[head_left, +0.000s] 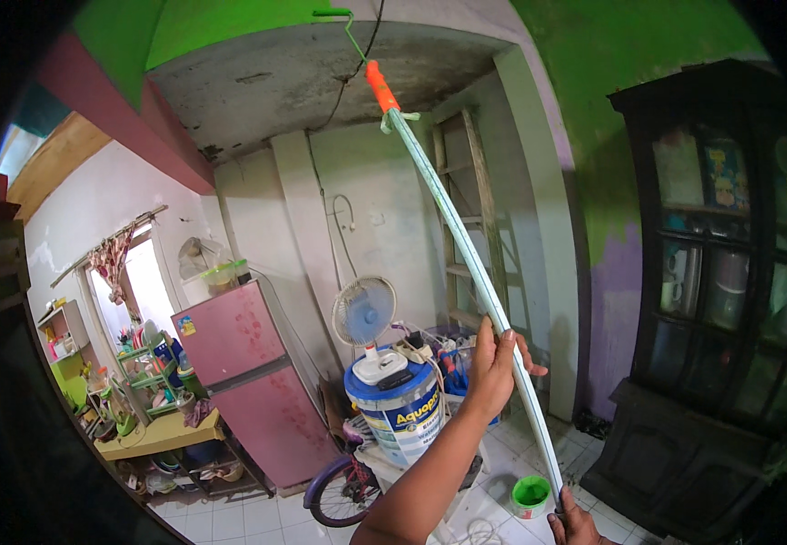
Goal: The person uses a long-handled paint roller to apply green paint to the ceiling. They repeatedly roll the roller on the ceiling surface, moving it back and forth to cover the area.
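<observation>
A long pale pole (452, 222) slants up across the middle of the view. Tied to its top is a paint roller with an orange handle (381, 88), a thin bent frame and a small green roller head (331, 13), which appears against the bright green wall above the opening. My left hand (495, 368) is closed around the pole at its lower middle, fingers passing behind it. Lower down, my right hand (577, 522) grips near the pole's bottom end, partly cut off by the frame edge. A small tub of green paint (530, 495) stands on the floor beside it.
A dark glazed cabinet (711, 272) stands at right. Under the opening are a wooden ladder (475, 209), a white fan (365, 313) on a large paint bucket (398, 409), and a bicycle wheel (343, 490). Further left are a pink fridge (266, 400) and a cluttered table (157, 436).
</observation>
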`<control>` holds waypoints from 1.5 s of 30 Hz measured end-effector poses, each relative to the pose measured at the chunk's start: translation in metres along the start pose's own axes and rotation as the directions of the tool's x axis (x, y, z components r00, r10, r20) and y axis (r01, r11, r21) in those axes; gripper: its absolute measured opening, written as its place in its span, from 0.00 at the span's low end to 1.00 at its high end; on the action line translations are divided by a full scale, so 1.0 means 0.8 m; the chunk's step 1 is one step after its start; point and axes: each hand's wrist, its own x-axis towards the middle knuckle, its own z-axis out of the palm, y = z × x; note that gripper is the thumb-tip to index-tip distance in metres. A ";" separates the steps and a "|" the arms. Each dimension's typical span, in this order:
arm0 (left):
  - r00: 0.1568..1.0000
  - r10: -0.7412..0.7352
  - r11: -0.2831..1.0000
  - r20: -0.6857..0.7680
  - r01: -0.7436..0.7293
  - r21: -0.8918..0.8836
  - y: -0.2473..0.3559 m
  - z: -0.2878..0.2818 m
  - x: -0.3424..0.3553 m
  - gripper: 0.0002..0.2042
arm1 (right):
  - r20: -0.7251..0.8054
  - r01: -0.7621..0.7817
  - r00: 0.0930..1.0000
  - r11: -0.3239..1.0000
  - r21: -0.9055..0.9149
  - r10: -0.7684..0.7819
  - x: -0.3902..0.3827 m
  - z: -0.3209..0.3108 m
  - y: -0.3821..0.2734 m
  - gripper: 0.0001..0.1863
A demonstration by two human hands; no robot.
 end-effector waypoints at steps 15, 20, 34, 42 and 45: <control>0.961 -0.002 0.973 -0.277 0.066 0.221 0.016 -0.045 -0.052 0.23 | -0.179 0.131 0.967 0.959 -0.250 -0.178 0.278 -0.060 -0.104 0.43; 0.943 0.057 0.940 -0.328 0.060 0.335 0.027 -0.091 -0.100 0.19 | -0.209 0.164 0.953 0.953 -0.254 -0.220 0.429 -0.086 -0.173 0.40; 0.917 0.067 0.908 -0.392 0.107 0.405 0.050 -0.164 -0.140 0.15 | -0.295 0.306 0.878 0.917 -0.258 -0.376 0.730 -0.204 -0.422 0.35; 0.930 0.044 0.911 -0.365 0.113 0.398 0.034 -0.174 -0.123 0.15 | -0.314 0.308 0.865 0.909 -0.281 -0.390 0.757 -0.236 -0.407 0.35; 0.936 0.027 0.921 -0.352 0.114 0.374 0.028 -0.168 -0.122 0.16 | -0.238 0.287 0.901 0.910 -0.298 -0.362 0.685 -0.231 -0.378 0.34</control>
